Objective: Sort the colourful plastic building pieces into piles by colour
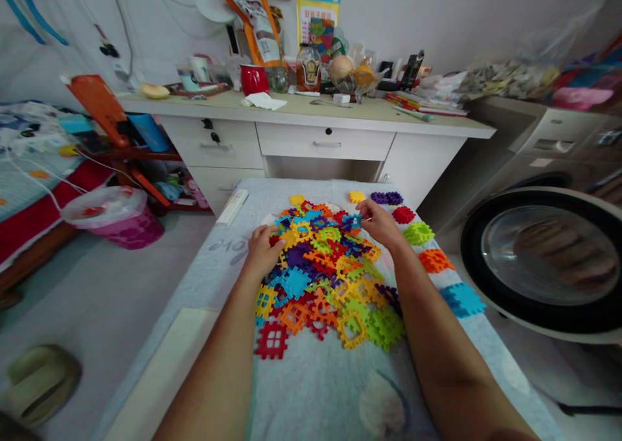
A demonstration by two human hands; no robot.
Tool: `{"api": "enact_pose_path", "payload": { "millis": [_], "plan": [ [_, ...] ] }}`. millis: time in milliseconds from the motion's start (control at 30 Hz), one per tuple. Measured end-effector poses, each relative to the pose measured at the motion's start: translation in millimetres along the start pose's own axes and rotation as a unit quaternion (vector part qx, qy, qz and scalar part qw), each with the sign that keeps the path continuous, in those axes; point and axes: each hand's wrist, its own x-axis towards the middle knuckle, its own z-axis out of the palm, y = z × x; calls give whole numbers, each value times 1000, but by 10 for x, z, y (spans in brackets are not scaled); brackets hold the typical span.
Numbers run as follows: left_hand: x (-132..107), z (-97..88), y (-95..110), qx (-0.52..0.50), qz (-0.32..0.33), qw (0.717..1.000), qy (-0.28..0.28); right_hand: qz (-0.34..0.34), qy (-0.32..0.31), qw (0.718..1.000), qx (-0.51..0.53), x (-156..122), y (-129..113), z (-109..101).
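Note:
A heap of interlocking plastic puzzle pieces (335, 260) in many colours lies on the cloth-covered table (315, 402). At the heap's left edge, my left hand (262, 252) is closed, with a dark red puzzle piece (275, 239) between thumb and fingers. On the far right side of the heap, my right hand (380, 224) has its fingers bent at a blue puzzle piece (356, 221) and seems to pinch it. Along the table's right edge runs a row of pieces sorted by colour: purple (387, 198), red (403, 215), green (418, 233), orange (436, 260) and blue (462, 299).
Two yellow pieces, one (356, 196) near the row and one (297, 199) behind the heap, lie at the far end. A white strip (233, 208) rests at the left edge. Beyond stands a cluttered counter (214, 107); an open washing machine door (544, 260) is on the right.

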Motion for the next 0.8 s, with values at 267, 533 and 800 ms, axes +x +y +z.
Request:
{"api": "enact_pose_path", "payload": {
  "millis": [267,533,800],
  "plan": [
    [-7,-9,-28,-4,24,1000,-2,1,-172,985,32,-55,-192,9],
    [-21,-9,3,-8,19,1000,-10,4,-219,976,4,-84,-250,191],
    [-6,-19,16,19,10,999,-40,-40,-193,973,-122,-95,-421,26]
  ]
}}
